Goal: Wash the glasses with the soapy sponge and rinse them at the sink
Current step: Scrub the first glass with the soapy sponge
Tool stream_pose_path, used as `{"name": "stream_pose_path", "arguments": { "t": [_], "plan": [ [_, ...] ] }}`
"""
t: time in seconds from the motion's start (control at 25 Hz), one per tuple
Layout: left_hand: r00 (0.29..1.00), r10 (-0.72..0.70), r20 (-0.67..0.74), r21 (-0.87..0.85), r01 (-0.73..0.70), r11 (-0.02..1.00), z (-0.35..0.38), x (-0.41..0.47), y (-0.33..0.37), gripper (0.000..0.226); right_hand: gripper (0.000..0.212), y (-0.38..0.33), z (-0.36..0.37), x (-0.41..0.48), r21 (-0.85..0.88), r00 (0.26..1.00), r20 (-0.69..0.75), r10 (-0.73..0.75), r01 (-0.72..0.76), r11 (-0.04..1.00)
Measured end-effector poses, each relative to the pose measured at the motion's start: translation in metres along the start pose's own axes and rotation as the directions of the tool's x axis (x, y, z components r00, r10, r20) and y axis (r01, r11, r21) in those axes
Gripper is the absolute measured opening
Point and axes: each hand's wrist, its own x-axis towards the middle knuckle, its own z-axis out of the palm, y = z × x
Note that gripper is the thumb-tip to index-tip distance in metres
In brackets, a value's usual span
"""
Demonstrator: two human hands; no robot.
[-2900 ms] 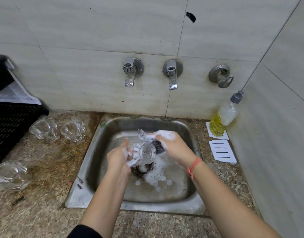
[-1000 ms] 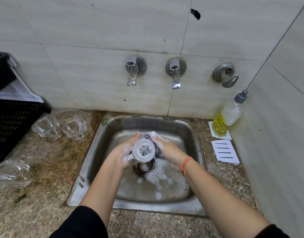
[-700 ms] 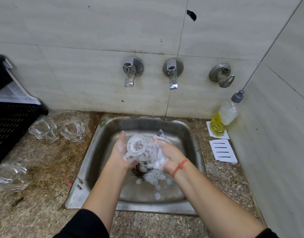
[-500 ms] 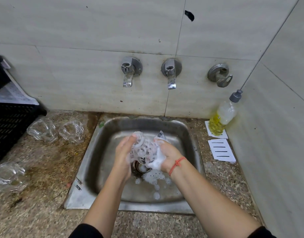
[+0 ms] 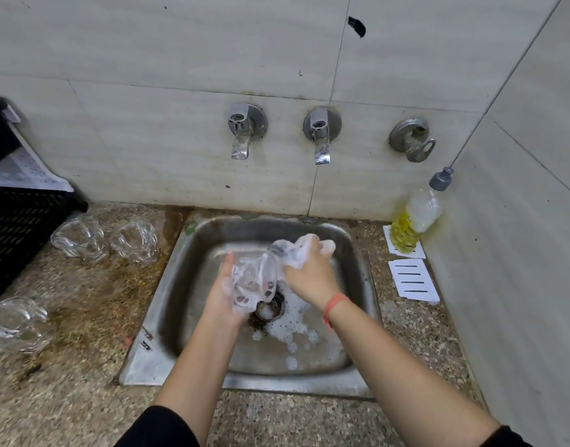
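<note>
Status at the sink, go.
Left hand grips soapy glass over sink. Right hand holds foamy sponge by the glass. No water running; nothing blocking.

Pale tiled walls point(image 5: 148, 59) meet at two o'clock above a speckled stone counter point(image 5: 67, 398), a black crate point(image 5: 16, 227) at nine o'clock.

head cam, looks down over sink point(image 5: 357, 380), close
</note>
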Motion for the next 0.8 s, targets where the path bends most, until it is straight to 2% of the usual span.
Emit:
{"name": "stream_pose_path", "arguments": {
  "t": [0.08,0.16,0.28,0.36,0.44,0.52,0.6,0.68,0.76,0.8],
  "plan": [
    [0.992,-0.085,-0.092,-0.072,0.078,0.994,0.004,-0.005,0.002,0.053,0.014,0.002,0.003,-0.01,-0.29,0.958,-0.068,-0.279,0.248,0.924],
    [0.981,-0.138,-0.137,-0.124,0.121,0.985,0.002,-0.005,0.002,0.061,0.02,0.008,0.01,-0.014,-0.397,0.875,-0.104,-0.472,0.399,0.827],
    [0.969,-0.194,-0.153,-0.164,0.169,0.972,0.0,-0.003,0.005,0.064,0.031,0.018,0.016,-0.013,-0.552,0.702,-0.046,-0.711,0.575,0.604],
    [0.964,-0.233,-0.128,-0.168,0.211,0.963,0.002,-0.002,0.006,0.062,0.044,0.019,0.014,-0.015,-0.622,0.624,-0.023,-0.781,0.603,0.499],
    [0.963,-0.253,-0.092,-0.158,0.237,0.959,0.002,0.0,0.008,0.058,0.036,0.019,0.013,-0.012,-0.623,0.563,-0.01,-0.827,0.643,0.445],
    [0.954,-0.285,-0.094,-0.128,0.272,0.954,-0.001,0.0,0.012,0.054,0.025,0.016,0.015,-0.01,-0.608,0.581,0.092,-0.809,0.676,0.417],
    [0.956,-0.291,-0.042,-0.075,0.288,0.955,-0.003,-0.005,0.013,0.053,0.015,0.004,0.014,-0.011,-0.5,0.659,0.356,-0.663,0.733,0.461],
    [0.963,-0.271,-0.002,-0.056,0.271,0.961,-0.003,-0.007,0.012,0.051,0.01,-0.012,0.008,-0.013,-0.317,0.664,0.614,-0.427,0.702,0.637],
    [0.977,-0.208,0.036,-0.076,0.21,0.975,0.001,-0.011,0.009,0.049,0.016,-0.027,-0.003,-0.008,-0.122,0.684,0.673,-0.28,0.476,0.871],
    [0.984,-0.167,0.069,-0.105,0.173,0.979,0.004,-0.012,0.007,0.048,0.019,-0.028,-0.006,-0.005,0.013,0.705,0.677,-0.211,0.275,0.961]
  ]
}}
